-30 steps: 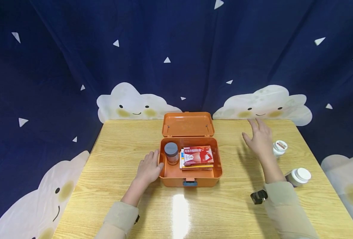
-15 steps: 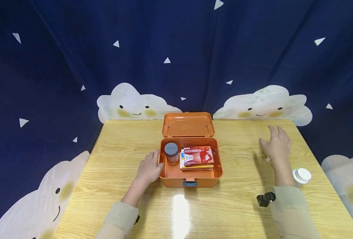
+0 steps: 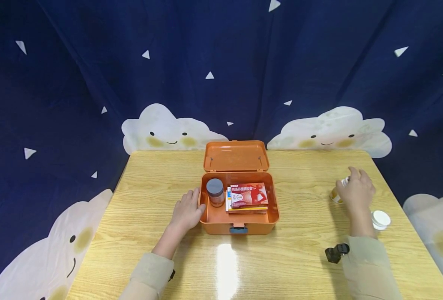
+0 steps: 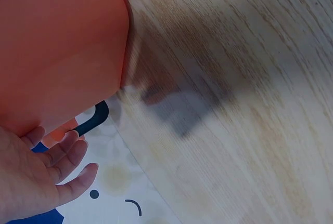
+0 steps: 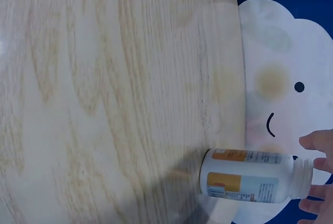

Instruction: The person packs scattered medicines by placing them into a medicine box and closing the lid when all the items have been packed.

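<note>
An orange storage box stands with its lid raised at the table's middle. Inside are a jar with a grey cap and stacked medicine boxes, a red one on top. My left hand rests at the box's left wall, its fingers loosely bent in the left wrist view. At the right, my right hand is over the top of a white pill bottle with an orange and blue label. In the right wrist view its fingers are spread about the bottle's neck, the thumb apart from it. The bottle stands upright.
Another white-capped bottle stands at the right, partly hidden behind my right forearm. A dark blue curtain with clouds hangs behind the wooden table. A small black device is on my right wrist.
My right hand has moved right and toward me, from left of the pill bottle to over its top. My left hand and the storage box have stayed in place.
</note>
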`<state>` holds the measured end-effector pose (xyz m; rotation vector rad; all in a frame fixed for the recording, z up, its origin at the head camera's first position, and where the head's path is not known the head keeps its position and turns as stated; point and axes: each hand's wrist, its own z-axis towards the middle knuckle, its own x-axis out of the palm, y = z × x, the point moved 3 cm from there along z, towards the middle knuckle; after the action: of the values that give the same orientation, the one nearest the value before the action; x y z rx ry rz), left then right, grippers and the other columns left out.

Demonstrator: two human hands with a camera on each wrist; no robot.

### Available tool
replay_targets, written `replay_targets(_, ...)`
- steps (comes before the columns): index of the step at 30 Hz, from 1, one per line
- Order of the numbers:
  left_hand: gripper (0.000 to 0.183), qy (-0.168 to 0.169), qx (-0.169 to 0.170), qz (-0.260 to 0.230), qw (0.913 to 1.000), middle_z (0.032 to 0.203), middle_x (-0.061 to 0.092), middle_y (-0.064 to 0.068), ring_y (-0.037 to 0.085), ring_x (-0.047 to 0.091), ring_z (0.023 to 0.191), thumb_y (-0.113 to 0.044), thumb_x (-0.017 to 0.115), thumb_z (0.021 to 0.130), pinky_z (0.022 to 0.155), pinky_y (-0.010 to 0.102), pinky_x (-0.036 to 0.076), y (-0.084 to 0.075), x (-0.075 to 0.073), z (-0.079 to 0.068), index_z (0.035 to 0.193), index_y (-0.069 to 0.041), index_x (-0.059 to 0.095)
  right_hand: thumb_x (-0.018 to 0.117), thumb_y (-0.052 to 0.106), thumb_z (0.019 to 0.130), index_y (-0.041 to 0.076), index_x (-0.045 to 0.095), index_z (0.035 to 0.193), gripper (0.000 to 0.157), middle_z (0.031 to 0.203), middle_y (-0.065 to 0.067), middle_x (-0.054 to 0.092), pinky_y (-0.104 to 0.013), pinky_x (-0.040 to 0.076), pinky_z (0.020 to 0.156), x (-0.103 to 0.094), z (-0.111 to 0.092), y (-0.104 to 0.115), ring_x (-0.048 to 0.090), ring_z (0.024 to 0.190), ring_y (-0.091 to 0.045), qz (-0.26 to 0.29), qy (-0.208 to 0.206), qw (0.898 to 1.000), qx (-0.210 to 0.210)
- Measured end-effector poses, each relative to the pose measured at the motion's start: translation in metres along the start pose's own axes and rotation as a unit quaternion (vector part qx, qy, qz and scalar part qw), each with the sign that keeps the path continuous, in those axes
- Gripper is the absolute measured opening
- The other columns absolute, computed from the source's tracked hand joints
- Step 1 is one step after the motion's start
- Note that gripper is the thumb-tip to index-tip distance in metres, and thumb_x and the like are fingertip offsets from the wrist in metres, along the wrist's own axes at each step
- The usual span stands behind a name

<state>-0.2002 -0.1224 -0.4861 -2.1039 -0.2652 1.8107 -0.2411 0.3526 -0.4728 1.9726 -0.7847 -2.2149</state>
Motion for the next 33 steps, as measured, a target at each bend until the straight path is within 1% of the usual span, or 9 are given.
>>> replay_targets(7, 0.059, 0.0, -0.001, -0.005, 1.0, 0.135, 0.037, 0.018, 0.034, 0.034, 0.124, -0.032, 0.041, 0.09, 0.094, 0.053, 0.03, 0.0, 0.0, 0.0, 0.141, -0.006, 0.027, 0.047, 0.026, 0.084, -0.003, 0.026, 0.139, 0.065, 0.13, -0.037, 0.026, -0.063, 0.022, 0.089, 0.002, 0.0, -0.008, 0.025, 0.116, -0.056, 0.004, -0.003, 0.999, 0.038)
replay_targets(11, 0.059, -0.001, -0.002, -0.006, 1.0, 0.135, 0.037, 0.018, 0.034, 0.035, 0.123, -0.032, 0.041, 0.09, 0.094, 0.053, 0.03, 0.0, 0.0, 0.0, 0.141, -0.006, 0.027, 0.048, 0.029, 0.085, -0.004, 0.026, 0.138, 0.066, 0.126, -0.038, 0.027, -0.062, 0.024, 0.086, 0.004, 0.0, -0.012, 0.026, 0.112, -0.055, 0.007, -0.002, 0.999, 0.054)
replay_targets(19, 0.059, -0.001, 0.002, -0.004, 1.0, 0.133, 0.038, 0.018, 0.034, 0.036, 0.122, -0.032, 0.041, 0.09, 0.093, 0.053, 0.031, 0.0, -0.001, -0.001, 0.14, -0.004, 0.028, 0.045, 0.03, 0.087, -0.005, 0.031, 0.134, 0.06, 0.123, -0.037, 0.028, -0.06, 0.026, 0.083, 0.01, -0.002, -0.017, 0.028, 0.11, -0.052, 0.017, -0.006, 0.997, 0.075)
replay_targets(25, 0.057, -0.003, 0.004, -0.002, 1.0, 0.131, 0.039, 0.017, 0.034, 0.037, 0.12, -0.032, 0.042, 0.09, 0.092, 0.052, 0.032, 0.0, -0.001, 0.0, 0.139, -0.005, 0.029, 0.044, 0.03, 0.087, -0.004, 0.031, 0.134, 0.06, 0.123, -0.037, 0.028, -0.06, 0.027, 0.083, 0.011, -0.002, -0.016, 0.029, 0.11, -0.052, 0.016, -0.003, 0.997, 0.082)
replay_targets(33, 0.057, -0.006, 0.003, -0.003, 1.0, 0.13, 0.04, 0.017, 0.033, 0.038, 0.118, -0.032, 0.043, 0.089, 0.091, 0.053, 0.033, 0.0, 0.0, 0.0, 0.139, -0.006, 0.03, 0.044, 0.03, 0.087, -0.006, 0.031, 0.133, 0.059, 0.121, -0.037, 0.029, -0.06, 0.028, 0.082, 0.009, -0.002, -0.015, 0.03, 0.108, -0.052, 0.008, 0.0, 0.997, 0.076)
